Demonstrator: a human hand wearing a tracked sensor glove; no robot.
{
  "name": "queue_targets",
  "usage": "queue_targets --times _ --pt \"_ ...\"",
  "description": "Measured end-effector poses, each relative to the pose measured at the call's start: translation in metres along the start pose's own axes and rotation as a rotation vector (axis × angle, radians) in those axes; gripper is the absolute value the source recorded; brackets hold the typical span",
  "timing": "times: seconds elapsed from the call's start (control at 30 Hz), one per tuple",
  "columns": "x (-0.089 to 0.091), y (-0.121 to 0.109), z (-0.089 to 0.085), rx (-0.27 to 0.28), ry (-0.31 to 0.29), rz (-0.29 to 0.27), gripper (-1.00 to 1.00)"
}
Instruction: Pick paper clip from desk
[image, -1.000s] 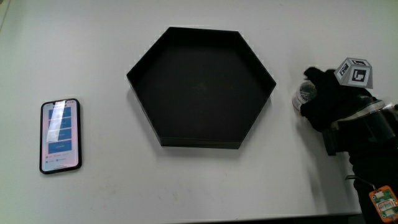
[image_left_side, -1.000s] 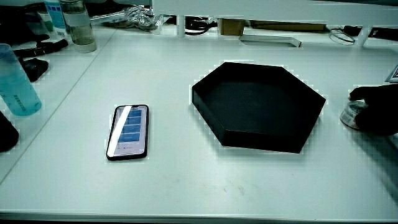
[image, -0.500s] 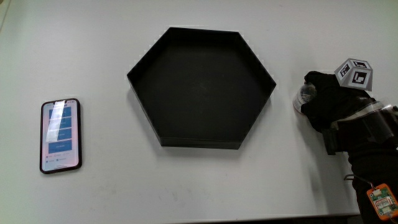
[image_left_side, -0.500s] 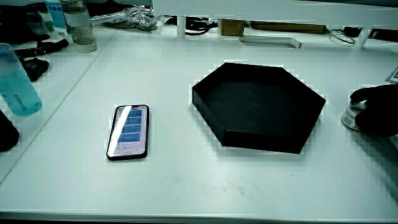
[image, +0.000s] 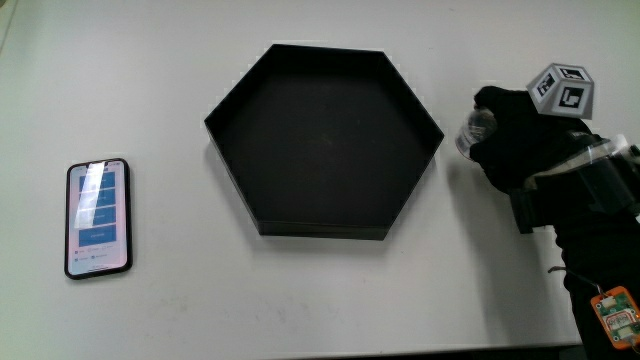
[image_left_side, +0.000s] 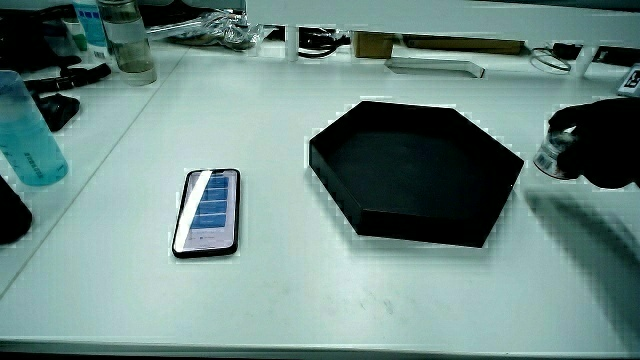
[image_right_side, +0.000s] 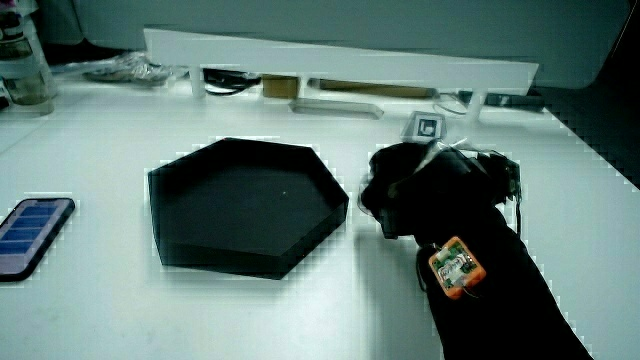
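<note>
The hand (image: 520, 140) in its black glove, with the patterned cube (image: 562, 92) on its back, is beside the black hexagonal tray (image: 320, 230). Its fingers are shut on a small clear round container (image: 474, 130), which it holds a little above the table; I cannot make out what is inside. In a side view the container (image_left_side: 550, 155) shows at the fingertips of the hand (image_left_side: 600, 145), with a shadow on the table below. Seen from another side view, the hand (image_right_side: 430, 190) covers the container. No loose paper clip shows on the table.
A phone (image: 98, 217) with a lit screen lies flat, apart from the tray. In a side view a blue bottle (image_left_side: 25, 125) and a clear bottle (image_left_side: 128, 40) stand near the table's edge. A low white partition (image_right_side: 340, 70) with clutter runs along the table.
The hand has risen off the table with the clear container in its fingers and moved slightly toward the tray. The tray and phone have not moved.
</note>
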Motion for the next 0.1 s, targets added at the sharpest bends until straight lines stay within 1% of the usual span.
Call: queue_targets --times 0.03,0.07,0.1 --pt "-0.003 0.002 0.001 0.003 -0.015 -0.011 1.00" --pt "-0.011 -0.002 0.004 -0.004 0.009 0.045 1.00" --pt "-0.017 -0.003 0.007 0.013 0.009 0.066 1.00"
